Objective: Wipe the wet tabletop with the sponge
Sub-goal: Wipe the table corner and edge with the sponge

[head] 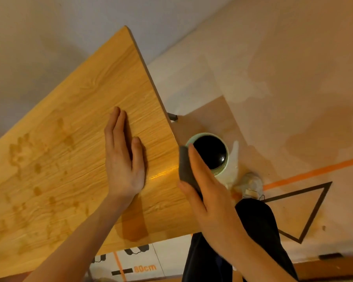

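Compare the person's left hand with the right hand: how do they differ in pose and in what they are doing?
The left hand lies flat, fingers straight, on the wooden tabletop; the right hand is past the table's edge, above a pale green bucket on the floor. The left hand holds nothing; the right hand grips a grey sponge. Both are bare.

The wood-grain table [86,110] carries wet blotches [29,159] across its left part and a glistening streak [163,173] near its right edge. The left hand [123,159] lies flat on it, fingers [116,129] straight. On the floor [283,78], right of the table, stands a pale green bucket [225,171], beside orange tape [314,171] and a black taped triangle [314,208].
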{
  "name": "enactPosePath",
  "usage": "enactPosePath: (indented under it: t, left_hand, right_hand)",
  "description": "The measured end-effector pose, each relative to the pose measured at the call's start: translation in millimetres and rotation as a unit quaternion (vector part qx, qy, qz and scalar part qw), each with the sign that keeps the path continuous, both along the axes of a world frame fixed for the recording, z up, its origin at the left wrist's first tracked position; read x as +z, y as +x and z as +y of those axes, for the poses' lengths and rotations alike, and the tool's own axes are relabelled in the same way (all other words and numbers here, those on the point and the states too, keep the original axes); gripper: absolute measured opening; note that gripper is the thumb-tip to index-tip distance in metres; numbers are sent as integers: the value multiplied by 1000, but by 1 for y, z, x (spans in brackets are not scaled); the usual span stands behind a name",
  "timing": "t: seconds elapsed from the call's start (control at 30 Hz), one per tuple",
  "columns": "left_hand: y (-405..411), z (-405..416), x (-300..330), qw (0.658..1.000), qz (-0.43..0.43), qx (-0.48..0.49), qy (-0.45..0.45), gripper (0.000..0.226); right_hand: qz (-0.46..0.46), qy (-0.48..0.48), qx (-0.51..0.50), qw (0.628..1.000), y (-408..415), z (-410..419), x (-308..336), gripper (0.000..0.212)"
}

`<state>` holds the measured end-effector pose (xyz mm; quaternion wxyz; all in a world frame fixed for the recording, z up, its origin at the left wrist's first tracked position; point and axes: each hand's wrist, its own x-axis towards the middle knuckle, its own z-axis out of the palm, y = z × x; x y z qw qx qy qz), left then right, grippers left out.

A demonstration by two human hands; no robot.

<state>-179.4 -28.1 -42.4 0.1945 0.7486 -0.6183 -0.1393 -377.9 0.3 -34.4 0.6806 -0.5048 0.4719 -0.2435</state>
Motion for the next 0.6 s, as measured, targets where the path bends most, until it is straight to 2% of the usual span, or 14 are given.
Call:
enactPosePath:
  t: [0.1,0.27,0.4,0.6]
  left_hand:
    - [0,-3,1,1000,-2,6,8,53]
    - [0,-5,0,1000,17,5,10,53]
    - [2,-4,-1,999,19,13,23,54]
    - [2,-1,-2,1000,3,-5,20,54]
  right_hand:
    - [17,29,0,999,-4,7,4,66]
    - [61,-67,-29,995,44,-71,-5,63]
    - [87,-100,-34,991,77,-128,-7,62]
    - [137,-83,-32,987,43,-47,4,66]
